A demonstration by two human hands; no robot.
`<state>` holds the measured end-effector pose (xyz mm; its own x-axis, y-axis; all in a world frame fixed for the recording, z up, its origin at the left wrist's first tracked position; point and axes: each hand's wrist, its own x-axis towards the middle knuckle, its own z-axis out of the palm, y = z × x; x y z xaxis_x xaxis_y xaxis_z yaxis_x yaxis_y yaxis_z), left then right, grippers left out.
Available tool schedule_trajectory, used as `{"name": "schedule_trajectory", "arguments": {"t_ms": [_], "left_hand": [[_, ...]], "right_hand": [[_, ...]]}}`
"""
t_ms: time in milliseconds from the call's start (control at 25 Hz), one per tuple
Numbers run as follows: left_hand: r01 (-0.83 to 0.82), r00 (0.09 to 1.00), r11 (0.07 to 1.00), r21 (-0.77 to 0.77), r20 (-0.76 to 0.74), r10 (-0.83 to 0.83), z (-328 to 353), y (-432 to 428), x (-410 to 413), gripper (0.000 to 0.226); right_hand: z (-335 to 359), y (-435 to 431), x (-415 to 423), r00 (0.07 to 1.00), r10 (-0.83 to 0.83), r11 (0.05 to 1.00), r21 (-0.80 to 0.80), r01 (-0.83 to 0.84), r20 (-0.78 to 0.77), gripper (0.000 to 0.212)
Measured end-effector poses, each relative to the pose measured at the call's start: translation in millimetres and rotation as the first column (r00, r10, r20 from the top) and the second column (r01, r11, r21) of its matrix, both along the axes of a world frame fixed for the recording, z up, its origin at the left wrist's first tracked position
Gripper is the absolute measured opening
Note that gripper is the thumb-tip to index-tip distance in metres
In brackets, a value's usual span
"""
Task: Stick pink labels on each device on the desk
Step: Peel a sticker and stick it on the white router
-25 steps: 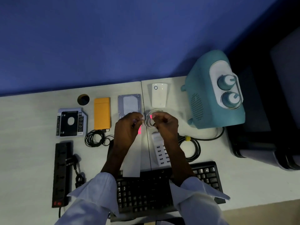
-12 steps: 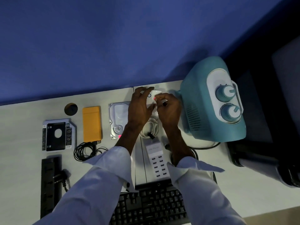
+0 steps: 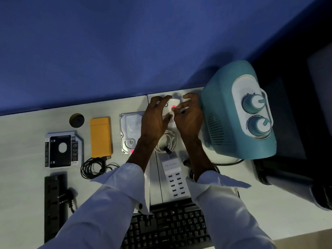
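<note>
I see both hands over the small white rounded plastic device at the far edge of the pale desk, just left of the teal heater with two round dials. The left hand rests on the device's left side, fingers spread and loosely curved, thumb stretched toward the middle; it grips nothing that I can make out. The right hand sits on the right side, fingers half open, and one fingertip touches a small pink label lying on the device's top face, between the two hands. Whether that label is pinched or only pressed down I cannot tell. A second pink label shows on the near corner of the silver hard drive, just beside the left wrist. Further left lie the orange rectangular drive case, the grey-and-black drive caddy and the black power strip. Below the hands are a coiled white cable, the white multi-port USB charger and the black keyboard.
</note>
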<state>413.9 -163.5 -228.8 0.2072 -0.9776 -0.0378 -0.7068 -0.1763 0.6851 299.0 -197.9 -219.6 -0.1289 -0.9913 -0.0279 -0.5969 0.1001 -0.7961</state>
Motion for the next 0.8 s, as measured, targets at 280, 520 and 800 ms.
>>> {"name": "schedule_trajectory", "arguments": {"t_ms": [280, 520, 800], "left_hand": [[0.026, 0.999, 0.998, 0.054, 0.043, -0.028, 5.3, 3.1, 2.7, 0.067], [-0.173, 0.984, 0.982, -0.071, -0.066, 0.168, 5.3, 73.1, 30.1, 0.051], [-0.212, 0.97, 0.977, 0.024, 0.131, 0.207, 14.0, 178.8, 50.9, 0.029]], "right_hand": [[-3.2, 4.6, 1.9, 0.976, -0.159, 0.985, -0.041, 0.167, 0.149, 0.027], [9.5, 83.7, 17.5, 0.976, -0.011, 1.0, 0.026, 0.006, 0.218, 0.017], [3.6, 204.5, 27.5, 0.969, 0.224, 0.969, 0.081, -0.233, 0.109, 0.02]]}}
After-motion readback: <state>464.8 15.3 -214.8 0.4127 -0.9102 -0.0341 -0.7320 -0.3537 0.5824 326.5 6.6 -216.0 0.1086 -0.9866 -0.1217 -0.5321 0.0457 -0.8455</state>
